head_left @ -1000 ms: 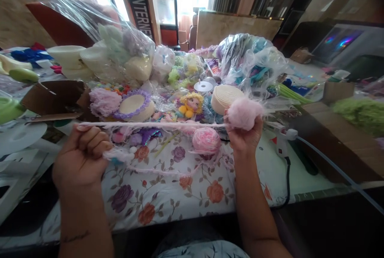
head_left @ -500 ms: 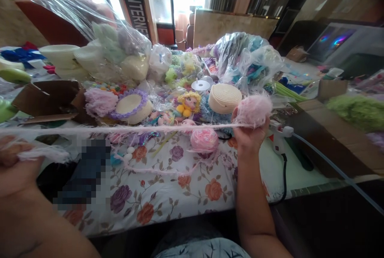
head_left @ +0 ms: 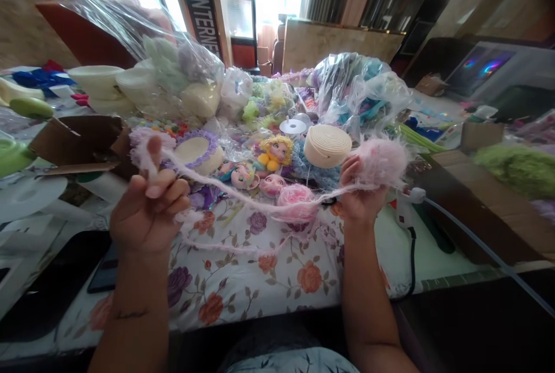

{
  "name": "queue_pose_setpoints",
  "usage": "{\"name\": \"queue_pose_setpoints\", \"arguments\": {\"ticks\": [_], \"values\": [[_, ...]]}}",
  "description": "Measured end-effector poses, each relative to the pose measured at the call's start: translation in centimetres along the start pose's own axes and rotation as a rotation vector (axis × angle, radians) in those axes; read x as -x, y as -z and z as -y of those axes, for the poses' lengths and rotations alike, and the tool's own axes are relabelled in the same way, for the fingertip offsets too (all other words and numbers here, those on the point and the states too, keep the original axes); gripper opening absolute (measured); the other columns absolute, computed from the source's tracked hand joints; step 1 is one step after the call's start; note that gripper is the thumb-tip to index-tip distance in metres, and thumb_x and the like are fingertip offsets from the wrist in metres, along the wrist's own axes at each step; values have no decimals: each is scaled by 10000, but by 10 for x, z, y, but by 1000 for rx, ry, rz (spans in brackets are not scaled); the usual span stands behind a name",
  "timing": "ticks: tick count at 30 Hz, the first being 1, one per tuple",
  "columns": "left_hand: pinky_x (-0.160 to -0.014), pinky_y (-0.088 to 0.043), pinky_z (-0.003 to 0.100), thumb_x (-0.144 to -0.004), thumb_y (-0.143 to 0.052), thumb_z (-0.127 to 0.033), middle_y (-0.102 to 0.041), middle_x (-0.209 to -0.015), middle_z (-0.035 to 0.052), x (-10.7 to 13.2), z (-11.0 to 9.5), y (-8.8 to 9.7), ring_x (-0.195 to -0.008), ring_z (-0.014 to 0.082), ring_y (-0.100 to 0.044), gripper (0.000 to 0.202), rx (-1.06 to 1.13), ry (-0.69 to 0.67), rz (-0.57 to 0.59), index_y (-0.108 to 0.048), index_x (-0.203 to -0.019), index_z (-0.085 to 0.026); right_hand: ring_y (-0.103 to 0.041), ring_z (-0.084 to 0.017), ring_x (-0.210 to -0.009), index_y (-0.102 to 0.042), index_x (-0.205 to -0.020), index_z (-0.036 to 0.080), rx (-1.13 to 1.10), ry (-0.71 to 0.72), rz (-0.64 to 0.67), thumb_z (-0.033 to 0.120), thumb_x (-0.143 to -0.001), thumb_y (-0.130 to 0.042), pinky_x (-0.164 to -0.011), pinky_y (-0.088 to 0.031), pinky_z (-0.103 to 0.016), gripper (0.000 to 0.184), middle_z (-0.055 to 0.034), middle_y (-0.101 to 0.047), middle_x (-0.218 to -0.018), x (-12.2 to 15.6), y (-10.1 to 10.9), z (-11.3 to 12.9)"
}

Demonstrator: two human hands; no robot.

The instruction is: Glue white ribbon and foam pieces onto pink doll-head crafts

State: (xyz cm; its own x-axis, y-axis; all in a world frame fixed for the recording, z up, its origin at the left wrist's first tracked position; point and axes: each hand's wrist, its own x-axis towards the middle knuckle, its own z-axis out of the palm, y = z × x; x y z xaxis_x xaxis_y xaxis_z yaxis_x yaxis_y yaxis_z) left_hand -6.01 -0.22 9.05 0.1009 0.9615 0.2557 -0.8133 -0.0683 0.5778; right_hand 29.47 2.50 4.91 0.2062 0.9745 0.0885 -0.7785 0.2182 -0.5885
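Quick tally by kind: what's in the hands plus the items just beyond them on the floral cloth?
Fuzzy pink yarn ball: 1
Pink yarn strand: 1
Pink-and-white ball: 1
Doll heads: 2
Yellow-haired doll: 1
Cream spool: 1
Glue gun: 1
Total: 8

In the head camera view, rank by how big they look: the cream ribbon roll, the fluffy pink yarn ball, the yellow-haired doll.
1. fluffy pink yarn ball and cream ribbon roll: alike, and the ball sits nearer the camera, so unranked.
2. yellow-haired doll: smallest.

Left hand (head_left: 147, 217) pinches fuzzy pink yarn (head_left: 243, 196); right hand (head_left: 358, 196) grips the pink yarn ball (head_left: 381, 159). Strand sags between them above the flowered tablecloth (head_left: 243, 286), glue gun (head_left: 405, 208) near right edge.
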Motion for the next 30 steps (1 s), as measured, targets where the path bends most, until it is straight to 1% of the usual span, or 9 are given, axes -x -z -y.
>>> {"name": "queue_pose_setpoints", "arguments": {"ticks": [3, 6, 10, 14, 18, 21, 23, 26, 30], "values": [[-425, -312, 160, -809, -753, -227, -558, -641, -35, -6, 12, 6, -497, 61, -390, 429, -167, 152, 5, -616, -1208, -151, -639, -128, -763, -686, -1001, 233, -140, -87, 15, 470, -761, -627, -592, -550, -217, 343, -33, -717, -954, 0, -9, -11], [-413, -298, 150, -773, -784, -294, -623, -770, 0, -7, 42, 11, -512, 48, -387, 431, -309, 254, -10, -629, -1150, -150, -640, -160, -671, -697, -931, 278, -45, -116, 24, 455, -700, -735, -496, -544, -266, 293, 0, -728, -911, 1, -20, -24], [-520, -415, 203, -777, -775, -316, -672, -1071, 61, 4, 87, 7, -612, 85, -504, 629, -785, 330, 79, -484, -1329, -231, -697, -189, -872, -714, -987, 308, 56, -38, 4, 532, -797, -671, -620, -613, -304, 297, 1, -740, -1036, 3, -28, -33], [-773, -510, 385, -679, -827, -405, -593, -1278, 146, 17, 123, -4, -989, 302, -631, 790, -1561, 286, 183, -433, -1337, -218, -698, -167, -981, -720, -985, 278, 3, -7, 22, 477, -808, -697, -810, -628, -302, 267, 4, -749, -1067, 2, -29, -40], [-799, -490, 419, -778, -734, -453, -668, -1107, 157, 22, 144, -17, -1009, 370, -657, 677, -1869, 348, 220, -433, -1311, -162, -696, -143, -1019, -720, -1013, 244, -31, -27, 65, 375, -817, -730, -886, -604, -258, 236, -6, -751, -1093, 3, -30, -49], [-727, -459, 349, -895, -577, -346, -699, -891, 98, 18, 147, -19, -872, 306, -677, 379, -1848, 284, 213, -508, -1220, -165, -692, -153, -1035, -715, -1054, 220, -35, -58, 91, 368, -814, -735, -898, -600, -268, 282, -24, -745, -1115, 4, -31, -53], [-702, -431, 313, -915, -496, -287, -686, -803, 61, 14, 140, -15, -789, 252, -654, 175, -1785, 208, 235, -593, -1020, -186, -685, -157, -1052, -713, -1061, 224, -36, -60, 101, 378, -809, -736, -899, -599, -275, 296, -20, -742, -1117, 4, -30, -53], [-655, -401, 272, -906, -454, -304, -623, -671, 16, 7, 119, -5, -672, 184, -585, 251, -1716, 160, 230, -556, -706, -192, -691, -157, -1008, -716, -1048, 228, -36, -48, 94, 394, -787, -745, -819, -614, -263, 311, -6, -747, -1072, 2, -27, -50], [-555, -366, 241, -834, -493, -346, -532, -560, -26, 4, 82, 10, -548, 138, -478, 269, -1577, 117, 29, -577, -637, -184, -699, -170, -954, -716, -1041, 217, -2, -96, 30, 367, -739, -759, -723, -613, -261, 340, -13, -744, -1082, 1, -25, -50]]}}
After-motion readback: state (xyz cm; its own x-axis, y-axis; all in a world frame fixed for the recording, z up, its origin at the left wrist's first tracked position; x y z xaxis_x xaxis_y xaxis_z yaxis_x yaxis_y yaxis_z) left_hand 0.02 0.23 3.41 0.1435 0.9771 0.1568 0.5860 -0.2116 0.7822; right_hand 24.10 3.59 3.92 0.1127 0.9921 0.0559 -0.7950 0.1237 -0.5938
